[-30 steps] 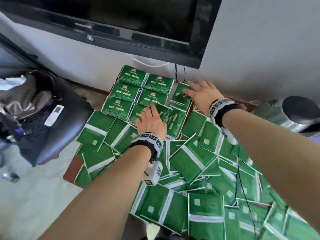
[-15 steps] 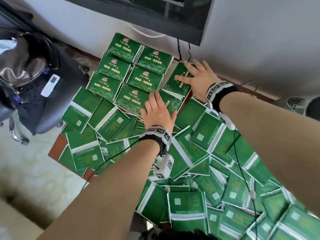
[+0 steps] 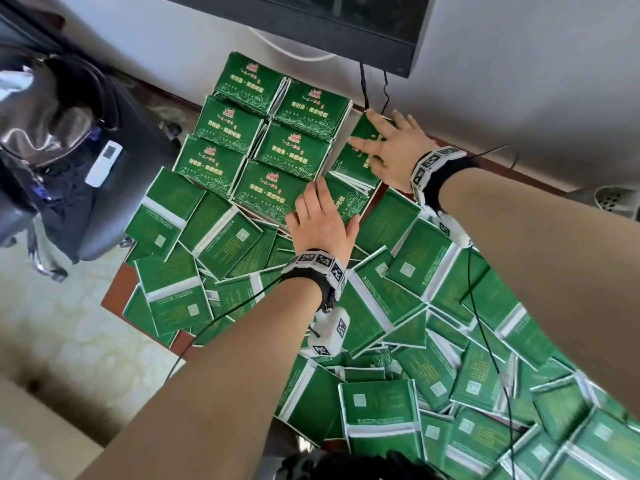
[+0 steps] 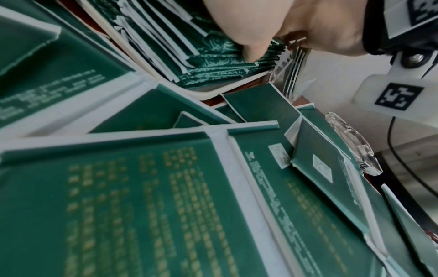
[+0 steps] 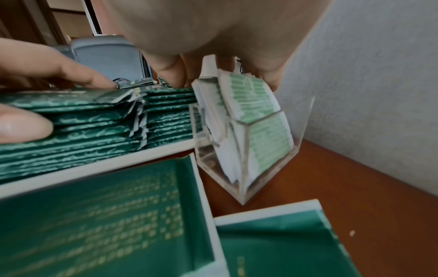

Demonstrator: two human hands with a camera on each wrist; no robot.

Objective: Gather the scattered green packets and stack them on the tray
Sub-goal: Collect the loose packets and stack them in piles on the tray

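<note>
Green foil packets lie scattered, overlapping, across the reddish-brown wooden desk, reaching to its near right end. Neat stacks of green packets fill the shallow white tray at the far end. Left hand lies flat on the nearest stack, fingers straight, thumb against its side. Right hand, fingers spread, presses the upright packets in a clear acrylic holder beside the tray.

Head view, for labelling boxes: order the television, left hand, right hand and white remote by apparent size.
1. television, though cropped
2. left hand and right hand, alike
3. white remote
</note>
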